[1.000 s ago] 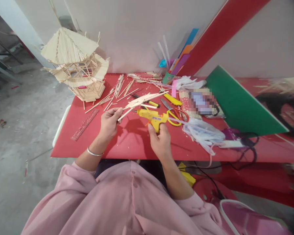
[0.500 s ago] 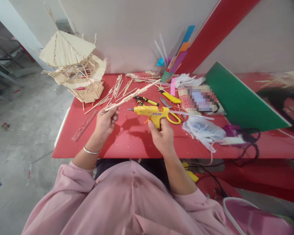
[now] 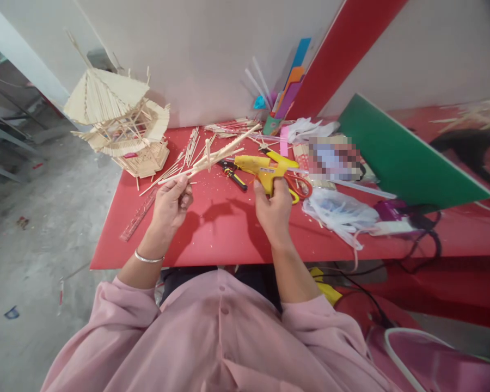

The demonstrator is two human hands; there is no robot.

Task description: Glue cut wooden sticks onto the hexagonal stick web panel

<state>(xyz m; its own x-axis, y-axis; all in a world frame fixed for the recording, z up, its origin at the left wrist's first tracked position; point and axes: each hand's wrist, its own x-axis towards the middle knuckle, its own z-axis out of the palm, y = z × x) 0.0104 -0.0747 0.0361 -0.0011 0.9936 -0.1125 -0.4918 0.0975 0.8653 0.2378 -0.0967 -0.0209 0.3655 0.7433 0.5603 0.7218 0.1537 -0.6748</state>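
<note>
Pinched in my left hand (image 3: pixel 173 200) is the near end of a stick frame (image 3: pixel 224 154), made of thin pale wooden sticks joined together. It is held up above the table and slants away to the right, with a short stick jutting up from it. My right hand (image 3: pixel 274 212) is wrapped round the handle of a yellow hot glue gun (image 3: pixel 265 170). A long clear glue stick (image 3: pixel 363 188) pokes out of the gun's back. The gun's nozzle is hidden behind or beside the stick frame, so I cannot tell whether they touch.
A stick-built pagoda model (image 3: pixel 114 120) stands at the table's back left. Loose sticks (image 3: pixel 191 147), pliers (image 3: pixel 233 177), scissors (image 3: pixel 300 182) and a clear ruler (image 3: pixel 138 216) lie on the red table (image 3: pixel 212 245). Rightward are a plastic bag (image 3: pixel 338 212), a green board (image 3: pixel 408 155) and black cables (image 3: pixel 433 239).
The stick frame has turned, so its jutting short stick now shows. The glue gun has moved slightly up and right, its nozzle going out of sight behind the frame. The camera view has shifted a little.
</note>
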